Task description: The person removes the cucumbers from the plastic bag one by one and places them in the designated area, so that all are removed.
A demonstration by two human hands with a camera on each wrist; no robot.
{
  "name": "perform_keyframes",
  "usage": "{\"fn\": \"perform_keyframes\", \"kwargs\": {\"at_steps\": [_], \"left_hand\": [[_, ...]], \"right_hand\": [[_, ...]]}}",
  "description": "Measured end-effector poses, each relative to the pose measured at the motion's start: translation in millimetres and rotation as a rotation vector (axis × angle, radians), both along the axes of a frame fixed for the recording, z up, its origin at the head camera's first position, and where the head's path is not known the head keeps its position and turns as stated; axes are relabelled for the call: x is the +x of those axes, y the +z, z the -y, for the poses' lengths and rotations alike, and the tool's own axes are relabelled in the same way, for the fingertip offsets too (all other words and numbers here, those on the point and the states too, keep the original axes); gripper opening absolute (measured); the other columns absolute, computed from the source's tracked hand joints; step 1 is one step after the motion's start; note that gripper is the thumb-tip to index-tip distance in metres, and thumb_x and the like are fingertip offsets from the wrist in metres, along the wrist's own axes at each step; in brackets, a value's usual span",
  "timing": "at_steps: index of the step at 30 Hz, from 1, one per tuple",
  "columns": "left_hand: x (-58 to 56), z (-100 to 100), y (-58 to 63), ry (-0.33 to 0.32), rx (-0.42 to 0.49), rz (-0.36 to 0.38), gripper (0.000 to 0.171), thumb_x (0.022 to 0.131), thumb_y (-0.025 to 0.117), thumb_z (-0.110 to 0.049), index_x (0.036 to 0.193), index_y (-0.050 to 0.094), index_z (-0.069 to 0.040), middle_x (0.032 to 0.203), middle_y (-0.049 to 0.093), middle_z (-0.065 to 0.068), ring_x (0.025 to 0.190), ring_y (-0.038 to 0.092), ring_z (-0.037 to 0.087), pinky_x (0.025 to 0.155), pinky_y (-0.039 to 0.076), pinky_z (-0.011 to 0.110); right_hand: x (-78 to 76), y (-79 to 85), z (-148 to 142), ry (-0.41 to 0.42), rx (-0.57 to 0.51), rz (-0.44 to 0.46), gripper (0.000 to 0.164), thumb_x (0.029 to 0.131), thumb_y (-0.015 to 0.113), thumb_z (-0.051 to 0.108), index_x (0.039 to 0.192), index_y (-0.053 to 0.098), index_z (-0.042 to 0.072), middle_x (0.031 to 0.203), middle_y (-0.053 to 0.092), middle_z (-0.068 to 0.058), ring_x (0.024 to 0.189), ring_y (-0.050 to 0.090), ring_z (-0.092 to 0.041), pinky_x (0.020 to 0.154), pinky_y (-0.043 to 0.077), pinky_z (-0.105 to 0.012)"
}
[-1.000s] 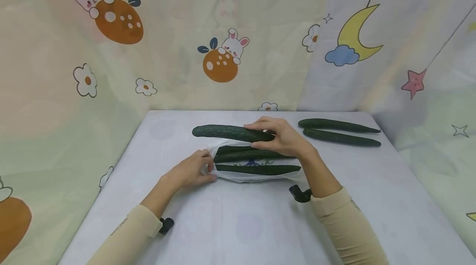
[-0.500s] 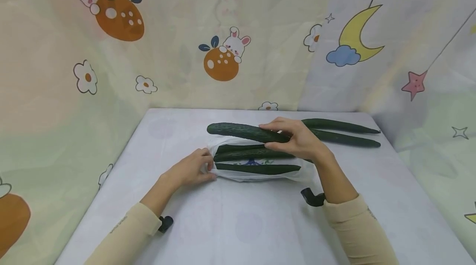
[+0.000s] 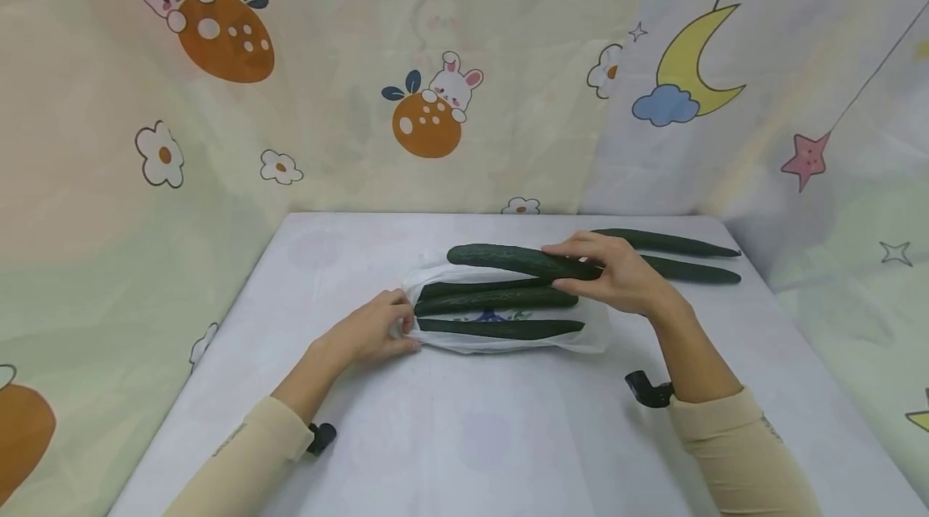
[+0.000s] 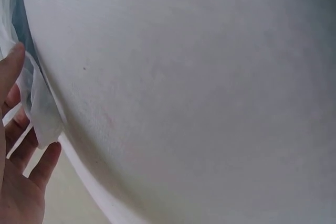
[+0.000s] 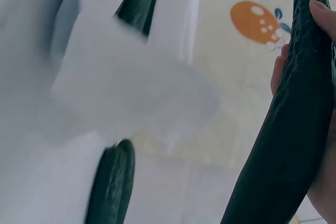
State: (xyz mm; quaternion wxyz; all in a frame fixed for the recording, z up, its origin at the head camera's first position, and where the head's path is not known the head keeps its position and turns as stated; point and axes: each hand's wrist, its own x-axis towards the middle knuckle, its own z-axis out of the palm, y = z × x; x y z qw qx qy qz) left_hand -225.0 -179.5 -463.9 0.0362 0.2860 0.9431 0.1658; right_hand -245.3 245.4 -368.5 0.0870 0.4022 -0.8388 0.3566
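My right hand (image 3: 617, 271) grips one end of a dark green cucumber (image 3: 508, 259), holding it above the far side of a thin white plastic bag (image 3: 593, 331). Close up in the right wrist view, thumb and fingers wrap the held cucumber (image 5: 289, 124). Several cucumbers lie at the bag, among them a middle one (image 3: 497, 301) and a near one (image 3: 501, 329); part of the farthest is hidden. At the bag's left end, my left hand (image 3: 372, 330) pinches its edge. The left wrist view has the bag's film (image 4: 42, 108) between thumb and fingers.
Two more cucumbers, a far one (image 3: 675, 243) and a nearer one (image 3: 697, 270), lie at the back right, partly behind the right hand. The table (image 3: 479, 436) has a white cover. A printed curtain (image 3: 334, 81) rises behind its back edge.
My right hand has carried its cucumber to the right, uncovering more of the cucumbers at the bag and covering part of the two at the back right. The left hand has stayed put.
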Motion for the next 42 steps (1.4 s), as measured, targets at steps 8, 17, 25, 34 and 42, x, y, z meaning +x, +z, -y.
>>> {"fn": "perform_keyframes", "kwargs": {"at_steps": [8, 17, 25, 34, 42], "left_hand": [[-0.1, -0.5, 0.7, -0.008, 0.011, -0.019, 0.028, 0.086, 0.083, -0.041, 0.087, 0.06, -0.025, 0.104, 0.05, -0.007, 0.097, 0.049, 0.015, 0.084, 0.046, 0.037], [-2.5, 1.7, -0.1, -0.002, -0.011, -0.023, 0.029, 0.086, 0.083, -0.042, 0.086, 0.059, -0.026, 0.103, 0.049, -0.008, 0.097, 0.048, 0.015, 0.084, 0.046, 0.036], [-1.7, 0.4, 0.8, 0.017, -0.033, 0.019, 0.028, 0.087, 0.082, -0.042, 0.088, 0.06, -0.025, 0.103, 0.048, -0.008, 0.097, 0.048, 0.015, 0.085, 0.045, 0.036], [-0.4, -0.5, -2.9, -0.007, -0.013, -0.013, 0.029, 0.087, 0.083, -0.041, 0.087, 0.059, -0.025, 0.106, 0.05, -0.007, 0.1, 0.05, 0.016, 0.087, 0.047, 0.037], [3.9, -1.2, -0.2, -0.009, -0.004, -0.035, 0.029, 0.086, 0.084, -0.039, 0.086, 0.059, -0.023, 0.104, 0.051, -0.007, 0.098, 0.05, 0.015, 0.085, 0.046, 0.037]], "right_hand": [[-3.9, -8.5, -32.2, -0.128, -0.017, 0.082, 0.053, 0.087, 0.083, 0.01, 0.136, 0.067, 0.024, 0.122, 0.065, 0.008, 0.096, 0.058, -0.009, 0.074, 0.048, -0.02], [-12.4, -20.3, -70.5, -0.317, 0.057, 0.155, 0.049, 0.092, 0.079, 0.022, 0.138, 0.064, 0.03, 0.13, 0.063, 0.006, 0.115, 0.056, -0.015, 0.085, 0.045, -0.027], [-23.7, -33.7, -94.9, -0.401, 0.11, 0.234, 0.05, 0.094, 0.077, 0.032, 0.142, 0.061, 0.026, 0.138, 0.059, -0.004, 0.135, 0.048, -0.037, 0.098, 0.042, -0.057], [-25.0, -44.2, -120.5, -0.442, 0.226, 0.223, 0.053, 0.095, 0.075, 0.035, 0.144, 0.058, 0.021, 0.146, 0.054, -0.018, 0.133, 0.046, -0.049, 0.1, 0.037, -0.072], [-26.0, -58.0, -146.9, -0.448, 0.291, 0.291, 0.054, 0.094, 0.077, 0.027, 0.144, 0.06, 0.019, 0.15, 0.048, -0.027, 0.137, 0.04, -0.054, 0.103, 0.033, -0.074]]}}
